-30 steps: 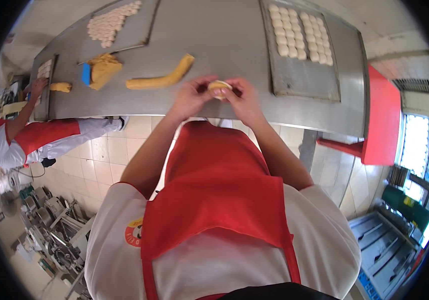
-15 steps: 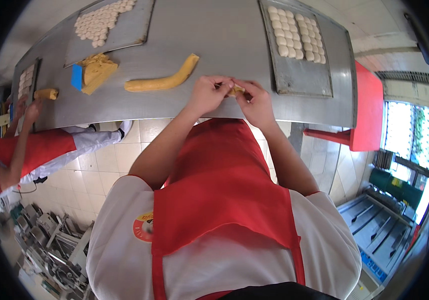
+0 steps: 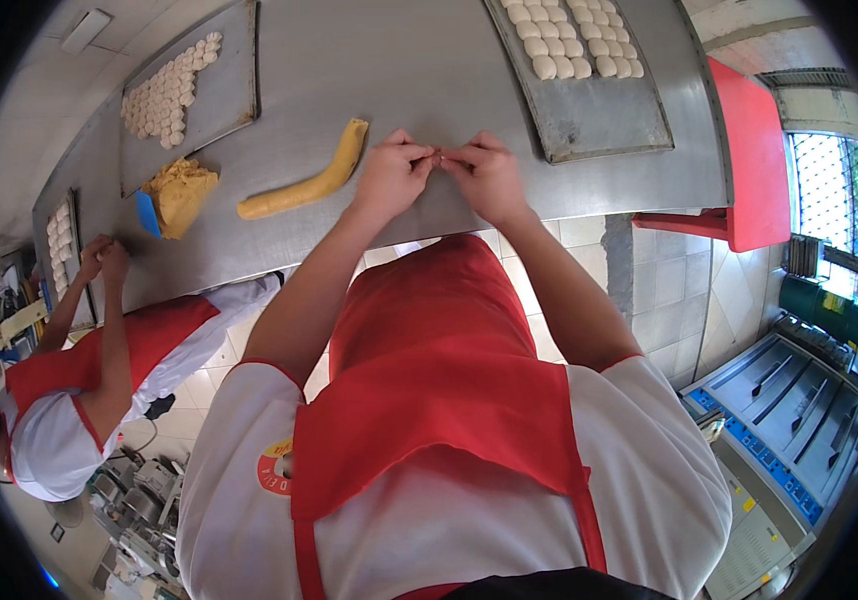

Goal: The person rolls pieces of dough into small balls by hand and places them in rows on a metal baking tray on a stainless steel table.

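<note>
left hand (image 3: 394,180) and right hand (image 3: 490,180) both pinched narrow, close together over the bench (image 3: 419,70); can't tell what's inside | yellow roll (image 3: 299,194) lies just left; swing left carelessly and it'd probably get squashed

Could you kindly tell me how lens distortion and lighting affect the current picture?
Head view: the steel table shows bowed edges, and the picture's corners fall to black; head view: the window at right glares, partly washed out.
</note>
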{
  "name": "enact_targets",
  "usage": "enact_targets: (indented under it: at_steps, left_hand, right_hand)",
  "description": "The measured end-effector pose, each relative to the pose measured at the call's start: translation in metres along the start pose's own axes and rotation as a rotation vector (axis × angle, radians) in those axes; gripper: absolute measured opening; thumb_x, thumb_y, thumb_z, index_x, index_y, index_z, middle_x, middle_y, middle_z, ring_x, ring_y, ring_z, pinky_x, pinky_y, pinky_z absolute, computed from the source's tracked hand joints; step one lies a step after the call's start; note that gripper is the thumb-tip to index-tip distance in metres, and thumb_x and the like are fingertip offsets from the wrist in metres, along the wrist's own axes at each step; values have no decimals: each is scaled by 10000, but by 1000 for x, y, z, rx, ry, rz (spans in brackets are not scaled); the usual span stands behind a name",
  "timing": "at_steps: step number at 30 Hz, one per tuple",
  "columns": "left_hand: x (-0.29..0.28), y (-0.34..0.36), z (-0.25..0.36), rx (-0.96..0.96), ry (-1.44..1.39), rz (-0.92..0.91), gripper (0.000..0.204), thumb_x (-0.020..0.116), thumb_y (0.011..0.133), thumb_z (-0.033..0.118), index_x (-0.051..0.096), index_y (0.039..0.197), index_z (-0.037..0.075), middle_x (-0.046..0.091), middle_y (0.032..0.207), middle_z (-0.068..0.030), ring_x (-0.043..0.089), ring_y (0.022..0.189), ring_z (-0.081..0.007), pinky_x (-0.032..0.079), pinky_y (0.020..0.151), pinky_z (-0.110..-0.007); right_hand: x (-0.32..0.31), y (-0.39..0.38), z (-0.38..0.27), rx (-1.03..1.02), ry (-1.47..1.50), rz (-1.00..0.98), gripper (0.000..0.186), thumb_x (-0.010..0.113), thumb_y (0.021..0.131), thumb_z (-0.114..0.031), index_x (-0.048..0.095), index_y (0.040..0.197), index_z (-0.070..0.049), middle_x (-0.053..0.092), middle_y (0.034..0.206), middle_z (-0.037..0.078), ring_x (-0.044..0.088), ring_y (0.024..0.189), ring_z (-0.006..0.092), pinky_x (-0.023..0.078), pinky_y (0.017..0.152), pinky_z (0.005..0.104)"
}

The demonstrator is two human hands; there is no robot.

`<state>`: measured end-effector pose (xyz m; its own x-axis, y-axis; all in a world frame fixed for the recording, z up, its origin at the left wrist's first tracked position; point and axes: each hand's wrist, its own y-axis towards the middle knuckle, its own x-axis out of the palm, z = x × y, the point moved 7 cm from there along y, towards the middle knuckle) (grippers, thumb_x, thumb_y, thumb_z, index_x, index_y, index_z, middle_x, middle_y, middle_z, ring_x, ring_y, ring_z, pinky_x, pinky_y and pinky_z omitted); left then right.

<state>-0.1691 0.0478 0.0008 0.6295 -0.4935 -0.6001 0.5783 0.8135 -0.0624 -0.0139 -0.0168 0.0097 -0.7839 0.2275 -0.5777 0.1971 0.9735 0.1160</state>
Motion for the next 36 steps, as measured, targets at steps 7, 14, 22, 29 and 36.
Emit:
enact_targets:
  at_steps: [7,14,22,29,36]
  left_hand:
    - [52,-38,15,244,92,86,939,674,868,-58,217,1686,-4,371,1683,-231,464,1503,-396,529,1144,-440]
    - [54,-28,6,255,109,50,730,628,933,-27,393,1624,4,525,1571,-244,568,1419,-399,544,1112,-415]
    - [-8,-25,-58,-35,-464,591,289,590,1051,22,652,1321,-58,720,1214,-154,728,1092,-198,586,964,-338]
    - [16,-5,-60,-161,-494,385,354,678,1040,131,663,1357,-23,689,1271,-167,719,1118,-255,587,960,-371]
    - [19,15,-17,188,106,-51,443,748,989,247,689,1365,21,634,1349,-144,562,1320,-347,464,1136,-452]
  right_hand:
    - [26,-27,17,181,110,208,263,718,910,-52,757,1169,-33,675,1133,226,718,935,398,609,829,464]
    - [19,-19,30,-89,-201,-72,256,672,882,-19,757,1123,-16,657,1233,210,648,1137,417,551,968,482]
    - [46,62,-34,-508,-645,145,335,704,958,-271,708,1275,-162,598,1330,149,554,1209,360,440,1002,520]
    - [29,61,45,67,-256,-191,434,791,953,-378,729,1271,-88,663,1212,146,648,1142,340,539,990,456]
    - [-5,30,27,-51,-93,-310,473,928,810,-215,734,1209,-51,658,1175,114,716,995,271,604,864,390]
